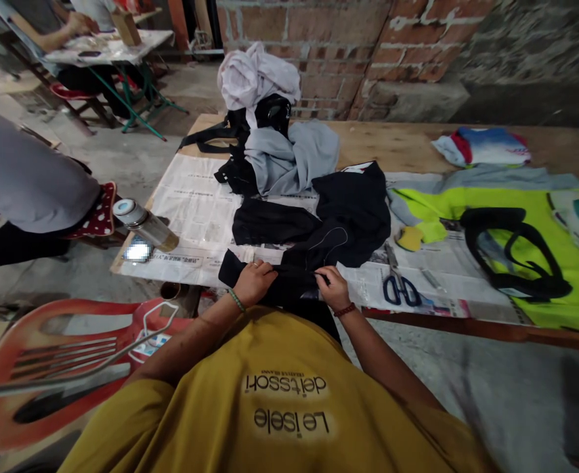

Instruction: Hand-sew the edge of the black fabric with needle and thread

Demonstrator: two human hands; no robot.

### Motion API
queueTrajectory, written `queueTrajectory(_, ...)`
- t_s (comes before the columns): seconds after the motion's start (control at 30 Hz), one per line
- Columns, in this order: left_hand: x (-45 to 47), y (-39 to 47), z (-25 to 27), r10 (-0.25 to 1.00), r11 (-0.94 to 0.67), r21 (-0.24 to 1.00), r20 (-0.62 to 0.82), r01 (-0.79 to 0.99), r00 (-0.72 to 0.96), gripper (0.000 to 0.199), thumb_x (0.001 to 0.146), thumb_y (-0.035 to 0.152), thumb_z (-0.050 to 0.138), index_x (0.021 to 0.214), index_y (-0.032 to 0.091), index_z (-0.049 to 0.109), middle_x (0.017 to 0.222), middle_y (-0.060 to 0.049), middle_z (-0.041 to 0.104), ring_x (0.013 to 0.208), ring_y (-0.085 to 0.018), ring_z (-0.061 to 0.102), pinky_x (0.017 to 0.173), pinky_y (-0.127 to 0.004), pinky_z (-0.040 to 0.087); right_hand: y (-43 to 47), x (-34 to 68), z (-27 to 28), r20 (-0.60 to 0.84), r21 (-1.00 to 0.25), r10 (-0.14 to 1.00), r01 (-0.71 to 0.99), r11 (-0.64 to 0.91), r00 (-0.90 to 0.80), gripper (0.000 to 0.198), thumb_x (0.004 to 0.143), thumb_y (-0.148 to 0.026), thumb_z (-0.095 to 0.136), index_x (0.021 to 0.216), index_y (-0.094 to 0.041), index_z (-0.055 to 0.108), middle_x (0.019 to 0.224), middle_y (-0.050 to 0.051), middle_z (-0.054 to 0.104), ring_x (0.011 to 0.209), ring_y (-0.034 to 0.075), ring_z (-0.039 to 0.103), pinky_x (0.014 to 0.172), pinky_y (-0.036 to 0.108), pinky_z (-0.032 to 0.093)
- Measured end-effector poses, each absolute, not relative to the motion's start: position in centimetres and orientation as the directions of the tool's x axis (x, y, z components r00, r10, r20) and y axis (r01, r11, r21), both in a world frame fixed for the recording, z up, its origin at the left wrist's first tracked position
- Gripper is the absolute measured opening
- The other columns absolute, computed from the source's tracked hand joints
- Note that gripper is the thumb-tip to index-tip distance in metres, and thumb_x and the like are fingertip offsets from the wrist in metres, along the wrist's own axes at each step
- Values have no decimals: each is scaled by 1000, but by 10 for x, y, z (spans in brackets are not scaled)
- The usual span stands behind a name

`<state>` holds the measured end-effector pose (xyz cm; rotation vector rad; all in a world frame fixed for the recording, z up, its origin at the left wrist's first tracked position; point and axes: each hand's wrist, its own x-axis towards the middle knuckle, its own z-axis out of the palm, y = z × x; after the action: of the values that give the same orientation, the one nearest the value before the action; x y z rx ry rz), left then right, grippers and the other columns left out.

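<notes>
A dark navy garment (356,210) lies on newspaper at the table's near edge, with part of it drawn toward my body. My left hand (255,282) has its fingers closed on the cloth near the edge. My right hand (333,288) pinches the same garment a short way to the right, and a stretch of dark fabric runs between both hands. Just beyond them is a folded black cloth piece (274,222). Dark-handled scissors (400,290) rest to the right of my right hand, below a yellow sponge-like piece (409,238).
Grey cloth (294,157) and white cloth (260,75) are heaped at the back. A bottle (146,225) stands left. Neon-yellow fabric (530,263) with a black strap (516,253) covers the right side. A red plastic chair (73,355) is at lower left; people sit beyond.
</notes>
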<state>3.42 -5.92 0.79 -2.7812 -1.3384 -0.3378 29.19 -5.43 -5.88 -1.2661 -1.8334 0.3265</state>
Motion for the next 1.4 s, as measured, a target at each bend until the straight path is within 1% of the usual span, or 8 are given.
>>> queueTrajectory(0.17,37,-47,3,763,-634,75,224,770,607,16,85,18,52,84,19,67,118,-7,59,105,-25,48,81,-39,39,-56,293,-55,514,-619,850,634,463,-119,11,85,-22,50,83,-19,61,82,5,61,80,16,59,74,31,50)
queueTrajectory(0.37,39,-39,-9,788,-609,114,208,785,580,17,85,16,50,87,19,66,102,-6,65,84,-20,53,74,-36,39,-57,294,-52,503,-618,856,644,451,-118,10,85,-22,50,84,-20,60,83,5,61,80,16,59,74,31,50)
queueTrajectory(0.57,38,-39,13,768,-619,180,343,764,541,22,88,20,46,74,18,63,86,-6,64,89,-20,51,83,-38,38,-55,293,-49,498,-605,856,652,456,-137,10,85,-23,52,83,-20,61,82,4,61,80,15,59,74,30,50)
queueTrajectory(0.73,38,-40,14,766,-627,246,367,740,527,19,88,16,45,75,16,59,86,-6,61,84,-16,55,81,-31,45,-55,292,-48,511,-597,844,640,484,-161,10,85,-21,51,84,-19,61,82,4,60,80,15,58,73,30,50)
queueTrajectory(0.93,38,-40,-5,847,-527,377,304,762,436,15,84,10,45,82,17,58,84,-4,57,78,-14,56,74,-26,49,-57,293,-48,505,-587,845,648,485,-174,11,86,-22,50,83,-20,61,81,5,60,80,16,58,73,30,50)
queueTrajectory(1.1,38,-39,-12,844,-532,416,329,738,423,31,80,8,43,105,16,59,90,-6,55,82,-14,56,78,-27,50,-56,291,-46,494,-583,847,649,489,-195,13,87,-22,48,85,-21,61,81,5,61,80,16,58,74,31,50)
queueTrajectory(1.27,39,-39,-17,865,-497,471,333,728,375,24,79,9,44,84,17,66,85,-4,54,77,-12,56,73,-24,50,-56,289,-46,478,-587,852,643,492,-215,14,86,-21,47,87,-21,61,83,5,60,82,17,58,75,31,51)
queueTrajectory(1.4,41,-42,-14,853,-514,485,381,708,357,23,79,9,44,82,16,66,84,-4,54,77,-11,56,73,-23,50,-58,289,-39,465,-566,846,647,512,-263,23,83,-26,53,105,-20,58,94,8,59,87,19,58,78,34,51)
